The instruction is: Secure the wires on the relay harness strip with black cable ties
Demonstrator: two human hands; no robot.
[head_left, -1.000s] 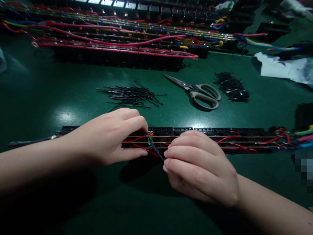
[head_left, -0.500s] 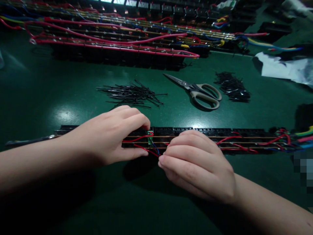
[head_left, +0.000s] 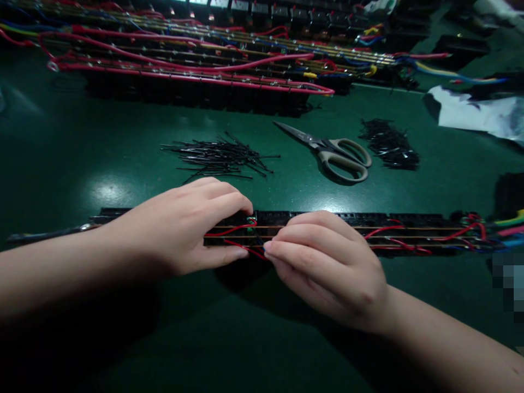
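Observation:
A long black strip [head_left: 409, 222] with rails and red wires [head_left: 380, 230] lies across the table in front of me. My left hand [head_left: 192, 224] straddles it left of the middle, thumb along the near edge and fingers over the far edge, gripping it. Just right of those fingers, a small green circuit board [head_left: 251, 228] shows in part. My right hand [head_left: 327, 273] is closed in a pinch beside the board, thumb and forefinger on a thin blue wire [head_left: 264, 248] at the strip's near side. Its curled fingers cover part of the strip.
Beyond the strip lie a pile of black cable ties [head_left: 223, 155], scissors [head_left: 327, 153] with grey-and-black handles and a second black pile [head_left: 388, 143]. Wired black assemblies [head_left: 196, 65] line the back. White plastic [head_left: 475, 112] rests at right, and coloured cables [head_left: 510, 226] leave the strip's right end.
My right hand has shifted slightly up and left, its fingertips now nearer the board and covering more of it. My left hand stays nearly still on the strip.

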